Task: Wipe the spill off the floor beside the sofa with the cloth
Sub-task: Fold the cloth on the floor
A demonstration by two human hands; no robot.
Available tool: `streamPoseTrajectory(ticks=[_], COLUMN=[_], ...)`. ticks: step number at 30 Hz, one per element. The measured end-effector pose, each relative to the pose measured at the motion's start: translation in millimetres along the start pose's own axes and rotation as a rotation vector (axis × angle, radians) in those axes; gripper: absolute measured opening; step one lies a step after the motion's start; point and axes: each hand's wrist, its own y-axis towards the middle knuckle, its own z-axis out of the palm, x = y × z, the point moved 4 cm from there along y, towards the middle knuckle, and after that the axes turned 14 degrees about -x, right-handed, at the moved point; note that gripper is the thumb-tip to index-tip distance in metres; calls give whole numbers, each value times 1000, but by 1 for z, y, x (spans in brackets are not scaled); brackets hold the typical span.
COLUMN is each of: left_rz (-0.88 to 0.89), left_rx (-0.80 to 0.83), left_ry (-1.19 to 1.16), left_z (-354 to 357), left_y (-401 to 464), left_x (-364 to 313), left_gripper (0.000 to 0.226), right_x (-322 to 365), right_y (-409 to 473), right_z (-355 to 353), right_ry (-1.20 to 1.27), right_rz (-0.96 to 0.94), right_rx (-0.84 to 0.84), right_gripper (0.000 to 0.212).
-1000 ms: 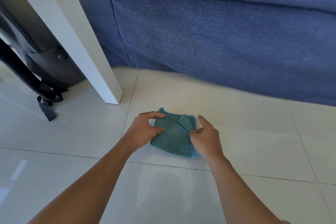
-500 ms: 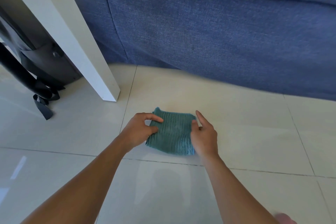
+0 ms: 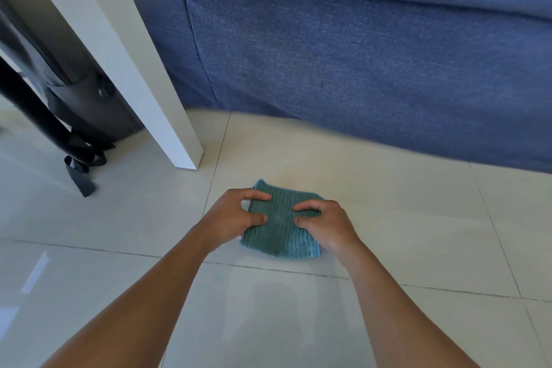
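A teal ribbed cloth, folded into a rough square, lies flat on the pale tiled floor in front of the blue sofa. My left hand grips its left edge with thumb and fingers curled onto the fabric. My right hand presses on the right part of the cloth with bent fingers. No spill shows on the tiles around the cloth; whatever is beneath it is hidden.
A white table leg stands on the floor just left of the cloth. Behind the leg sits a dark bag with loose straps trailing on the tiles. The sofa front runs along the back.
The turned-up corner of the cloth has been laid flat. My right hand has moved from the cloth's right edge onto its top, fingers now curled and pressing down.
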Motion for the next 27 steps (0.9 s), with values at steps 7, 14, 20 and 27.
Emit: streamPoseTrajectory(ticks=[7,14,20,27], left_rz=[39,215,341,300], left_rx=[-113,-370,-585,-849], left_ry=[-74,-80,-122,-185], left_z=[-34,-90,-160,-266], left_y=[-31,-72,-117,-194], left_x=[-57,-192,-291,-299], left_gripper=[44,44,45,39], right_x=[79,233,352,462], right_y=[2,-16,-46,-101], right_z=[-27,-88,-107,-53], right_ry=[25,94,263,340], right_rz=[-71,-284,-434,-617], right_rx=[41,31,86,307], right_gripper=[23,19,27,27])
